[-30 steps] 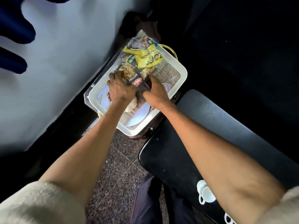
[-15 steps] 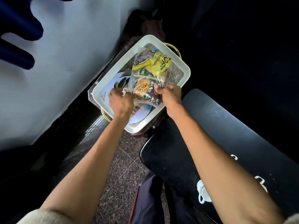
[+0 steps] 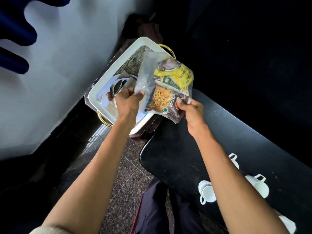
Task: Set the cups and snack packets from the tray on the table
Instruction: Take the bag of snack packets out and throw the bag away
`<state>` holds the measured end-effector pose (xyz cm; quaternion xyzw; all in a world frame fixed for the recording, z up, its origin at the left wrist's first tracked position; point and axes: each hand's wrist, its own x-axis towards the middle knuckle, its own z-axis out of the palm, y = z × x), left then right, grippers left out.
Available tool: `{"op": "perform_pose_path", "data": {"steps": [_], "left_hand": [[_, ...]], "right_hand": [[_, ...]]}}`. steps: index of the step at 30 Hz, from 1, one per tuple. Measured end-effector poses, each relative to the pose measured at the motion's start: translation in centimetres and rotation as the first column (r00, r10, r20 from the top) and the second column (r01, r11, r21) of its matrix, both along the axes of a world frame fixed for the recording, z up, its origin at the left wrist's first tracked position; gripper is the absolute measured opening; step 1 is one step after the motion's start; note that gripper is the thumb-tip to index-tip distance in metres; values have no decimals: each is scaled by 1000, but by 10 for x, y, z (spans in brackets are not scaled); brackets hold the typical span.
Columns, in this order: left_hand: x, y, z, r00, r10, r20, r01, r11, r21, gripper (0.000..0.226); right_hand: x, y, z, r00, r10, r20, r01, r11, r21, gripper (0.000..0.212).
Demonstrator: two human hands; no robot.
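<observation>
A clear plastic bag of snack packets [image 3: 166, 85], yellow, green and dark brown, hangs in the air above the right side of the white tray [image 3: 118, 65]. My left hand [image 3: 129, 101] pinches the bag's left edge. My right hand [image 3: 190, 110] grips its lower right corner, over the near end of the black table [image 3: 177, 157]. Three white cups stand on the table by my right forearm: one [image 3: 206, 191] to its left, one [image 3: 258, 185] to its right, one [image 3: 233, 160] partly hidden behind the arm.
The tray has gold handles [image 3: 168, 48] and rests on a dark stool [image 3: 148, 127] beside a pale wall [image 3: 67, 65]. Speckled tile floor [image 3: 125, 174] lies between my arms. Another white object [image 3: 287, 223] shows at the table's near right edge.
Both hands have lifted the bag of snack packets up off the tray and carried it to the right, toward the black table. More of the cups on the table has come into view.
</observation>
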<state>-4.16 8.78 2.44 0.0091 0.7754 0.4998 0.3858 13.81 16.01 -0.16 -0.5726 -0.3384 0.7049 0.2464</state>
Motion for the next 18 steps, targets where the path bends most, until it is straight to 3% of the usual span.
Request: {"op": "perform_pose_path", "data": {"steps": [2, 6, 9, 13, 16, 18], "left_hand": [[20, 4, 10, 972, -65, -227, 93, 989, 116, 17], [72, 6, 15, 830, -237, -505, 330, 938, 102, 15], [110, 2, 9, 774, -354, -526, 460, 884, 81, 25], [151, -15, -10, 565, -615, -550, 664, 735, -139, 32], [171, -35, -21, 476, -726, -496, 750, 630, -201, 31], [178, -45, -25, 416, -766, -491, 796, 567, -210, 30]], "right_hand": [[19, -3, -2, 999, -46, 15, 46, 999, 8, 12], [51, -18, -17, 968, -218, 127, 221, 975, -11, 10], [78, -35, -34, 922, -250, 297, 284, 956, -78, 16], [106, -58, -38, 797, 48, 602, 25, 993, -112, 6], [110, -59, -23, 791, -34, 611, 5, 999, 49, 8], [106, -58, -7, 815, -161, 557, 82, 983, 165, 24]]}}
